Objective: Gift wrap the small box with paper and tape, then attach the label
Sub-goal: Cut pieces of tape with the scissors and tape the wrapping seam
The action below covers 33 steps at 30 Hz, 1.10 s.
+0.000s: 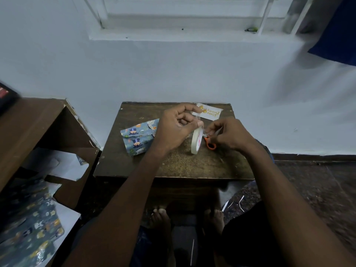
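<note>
The small box (139, 137), wrapped in blue patterned paper, lies on the left part of the brown table (173, 164). My left hand (177, 126) pinches a strip of clear tape pulled up from the tape roll (196, 138), which hangs on edge just above the table. My right hand (229, 134) grips the orange-handled scissors (210, 142) right beside the roll, blades toward the strip. The white label (210, 112) with gold lettering lies at the table's far edge behind my hands.
A brown shelf unit (38, 120) stands to the left, with leftover wrapping paper (30, 228) and white scraps below it. The wall (173, 74) runs just behind the table. My bare feet (160, 218) rest under the table's front edge.
</note>
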Available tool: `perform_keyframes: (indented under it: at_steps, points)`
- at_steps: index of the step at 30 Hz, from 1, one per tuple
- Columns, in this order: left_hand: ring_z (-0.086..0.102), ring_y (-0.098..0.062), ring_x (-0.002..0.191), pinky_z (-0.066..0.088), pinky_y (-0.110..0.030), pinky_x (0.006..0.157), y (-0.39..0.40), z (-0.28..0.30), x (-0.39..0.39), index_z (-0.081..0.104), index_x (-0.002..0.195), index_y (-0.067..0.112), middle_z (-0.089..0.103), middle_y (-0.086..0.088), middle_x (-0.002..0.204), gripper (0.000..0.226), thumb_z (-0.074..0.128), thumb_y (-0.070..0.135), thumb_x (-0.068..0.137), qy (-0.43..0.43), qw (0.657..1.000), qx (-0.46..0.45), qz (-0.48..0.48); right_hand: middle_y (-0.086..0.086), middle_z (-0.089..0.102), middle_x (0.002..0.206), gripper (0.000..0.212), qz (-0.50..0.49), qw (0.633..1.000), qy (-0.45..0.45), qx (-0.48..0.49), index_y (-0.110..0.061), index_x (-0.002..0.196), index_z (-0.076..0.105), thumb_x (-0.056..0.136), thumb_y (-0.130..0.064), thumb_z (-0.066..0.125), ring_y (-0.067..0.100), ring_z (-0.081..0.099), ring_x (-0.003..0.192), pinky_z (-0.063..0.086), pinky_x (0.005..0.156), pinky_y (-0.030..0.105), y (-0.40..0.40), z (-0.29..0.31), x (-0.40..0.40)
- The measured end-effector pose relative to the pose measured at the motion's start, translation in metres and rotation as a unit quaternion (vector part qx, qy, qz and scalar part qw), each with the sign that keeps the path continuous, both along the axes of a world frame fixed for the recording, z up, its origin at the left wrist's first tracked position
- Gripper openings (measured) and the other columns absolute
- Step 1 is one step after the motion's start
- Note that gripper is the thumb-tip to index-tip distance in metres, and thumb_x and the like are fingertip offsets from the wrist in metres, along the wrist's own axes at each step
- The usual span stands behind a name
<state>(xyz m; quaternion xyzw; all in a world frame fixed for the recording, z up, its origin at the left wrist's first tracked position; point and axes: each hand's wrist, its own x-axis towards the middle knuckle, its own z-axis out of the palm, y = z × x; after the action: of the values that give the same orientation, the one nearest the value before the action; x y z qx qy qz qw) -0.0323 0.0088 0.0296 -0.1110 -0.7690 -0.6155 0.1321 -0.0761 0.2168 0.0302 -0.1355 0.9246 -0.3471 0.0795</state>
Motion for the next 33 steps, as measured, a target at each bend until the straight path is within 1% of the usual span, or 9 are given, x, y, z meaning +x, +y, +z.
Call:
perform_keyframes:
  at_steps: [3, 5, 9, 15, 19, 22, 25, 28, 33]
  points:
    - [0.077, -0.030, 0.079, 0.063, -0.047, 0.068, 0.001, 0.000, 0.003, 0.074, 0.116, 0.013, 0.080, -0.003, 0.084, 0.025, 0.079, 0.008, 0.092, 0.010, 1.000, -0.005, 0.027, -0.010, 0.072, 0.077, 0.014, -0.066, 0.993, 0.039, 0.084, -0.025, 0.073, 0.074, 0.077, -0.017, 0.084, 0.011, 0.068, 0.079, 0.051, 0.067, 0.027, -0.001, -0.004, 0.000]
    - [0.077, -0.029, 0.081, 0.062, -0.056, 0.073, 0.002, -0.001, 0.007, 0.074, 0.117, 0.015, 0.080, 0.000, 0.084, 0.022, 0.074, 0.007, 0.096, 0.014, 0.999, -0.013, 0.043, -0.005, 0.072, 0.081, 0.012, -0.076, 0.987, 0.029, 0.137, -0.023, 0.078, 0.075, 0.073, -0.020, 0.085, 0.017, 0.068, 0.083, 0.052, 0.068, 0.030, -0.005, -0.007, 0.003]
    - [0.076, -0.012, 0.082, 0.065, -0.048, 0.078, 0.006, -0.004, 0.019, 0.074, 0.118, 0.017, 0.081, 0.004, 0.091, 0.023, 0.062, 0.006, 0.102, 0.011, 0.997, -0.032, 0.063, 0.005, 0.070, 0.097, 0.017, -0.069, 0.972, 0.060, 0.215, -0.020, 0.094, 0.073, 0.079, -0.026, 0.078, 0.028, 0.066, 0.092, 0.057, 0.076, 0.037, -0.019, -0.009, 0.014]
    - [0.074, -0.015, 0.080, 0.060, -0.028, 0.071, 0.005, -0.008, 0.027, 0.075, 0.120, 0.018, 0.081, 0.004, 0.091, 0.032, 0.046, 0.008, 0.110, 0.023, 0.995, -0.047, 0.079, 0.014, 0.058, 0.126, 0.037, -0.038, 0.965, 0.066, 0.251, -0.012, 0.123, 0.055, 0.091, -0.021, 0.070, 0.038, 0.062, 0.112, 0.054, 0.090, 0.046, -0.022, -0.017, 0.018]
    - [0.073, -0.015, 0.080, 0.050, -0.016, 0.065, 0.005, -0.009, 0.028, 0.075, 0.119, 0.019, 0.081, 0.001, 0.092, 0.035, 0.043, 0.008, 0.111, 0.006, 0.996, -0.022, 0.082, 0.015, 0.052, 0.130, 0.028, -0.042, 0.971, 0.069, 0.226, -0.014, 0.118, 0.063, 0.091, -0.018, 0.071, 0.038, 0.061, 0.111, 0.054, 0.092, 0.046, -0.013, -0.015, 0.014]
    - [0.073, -0.016, 0.080, 0.048, -0.015, 0.063, 0.004, -0.007, 0.027, 0.075, 0.119, 0.018, 0.081, 0.000, 0.091, 0.036, 0.042, 0.007, 0.111, -0.006, 0.997, -0.002, 0.079, 0.011, 0.066, 0.121, 0.023, -0.052, 0.982, 0.046, 0.177, -0.016, 0.115, 0.074, 0.093, -0.018, 0.074, 0.030, 0.063, 0.111, 0.050, 0.090, 0.036, -0.004, -0.007, 0.010]
    - [0.072, -0.015, 0.077, 0.048, -0.016, 0.060, 0.005, -0.004, 0.029, 0.076, 0.116, 0.020, 0.081, 0.001, 0.090, 0.038, 0.041, 0.004, 0.110, -0.019, 0.996, 0.017, 0.080, 0.002, 0.073, 0.097, 0.018, -0.048, 0.997, 0.017, 0.066, -0.019, 0.104, 0.078, 0.088, -0.012, 0.079, 0.012, 0.066, 0.086, 0.048, 0.072, 0.020, 0.009, 0.005, 0.007]
    - [0.071, -0.016, 0.076, 0.049, -0.019, 0.058, 0.005, -0.001, 0.030, 0.076, 0.114, 0.024, 0.081, 0.000, 0.090, 0.040, 0.041, 0.004, 0.110, -0.028, 0.996, 0.033, 0.078, -0.001, 0.073, 0.087, 0.026, -0.021, 1.000, 0.014, 0.004, -0.026, 0.097, 0.077, 0.082, -0.005, 0.083, -0.003, 0.061, 0.072, 0.039, 0.056, 0.002, 0.019, 0.014, 0.008]
    - [0.072, -0.016, 0.077, 0.049, -0.020, 0.058, 0.004, -0.001, 0.029, 0.076, 0.115, 0.024, 0.081, 0.000, 0.092, 0.040, 0.040, 0.005, 0.110, -0.038, 0.996, 0.038, 0.074, -0.001, 0.075, 0.087, 0.038, 0.002, 0.999, 0.011, -0.034, -0.024, 0.100, 0.080, 0.074, 0.003, 0.085, 0.005, 0.066, 0.072, 0.048, 0.063, 0.008, 0.027, 0.019, 0.008]
